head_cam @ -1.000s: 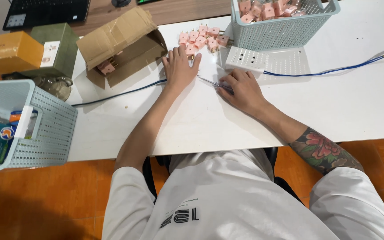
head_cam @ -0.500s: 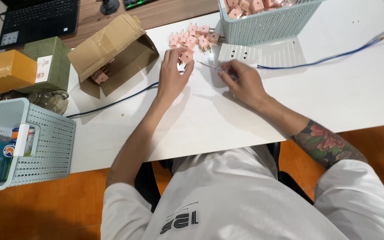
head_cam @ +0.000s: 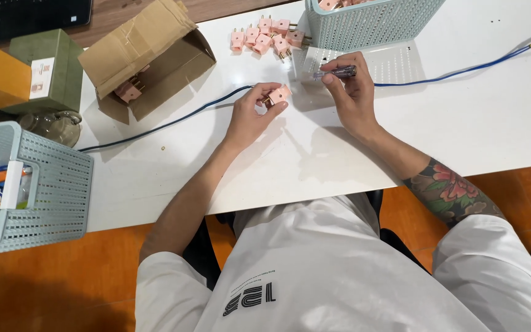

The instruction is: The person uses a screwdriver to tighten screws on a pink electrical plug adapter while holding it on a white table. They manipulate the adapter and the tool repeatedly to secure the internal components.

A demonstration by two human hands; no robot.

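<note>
My left hand [head_cam: 250, 117] holds a pink plug [head_cam: 279, 95] with brass pins just above the white table [head_cam: 278, 166]. My right hand [head_cam: 353, 92] grips a small screwdriver with a clear dark handle [head_cam: 336, 72], its tip pointing left toward the plug. The two hands are close together near the table's middle. A heap of several more pink plugs [head_cam: 265, 37] lies behind them.
A light-blue basket [head_cam: 370, 24] with pink plugs stands at the back, on its flat lid [head_cam: 394, 64]. A blue cable [head_cam: 462, 71] crosses the table. An open cardboard box [head_cam: 149, 58], green and orange boxes [head_cam: 50, 67] and another basket [head_cam: 38, 190] sit at the left.
My left hand has picked a pink plug from the heap and drawn it toward me. My right hand has lifted the screwdriver up beside it.
</note>
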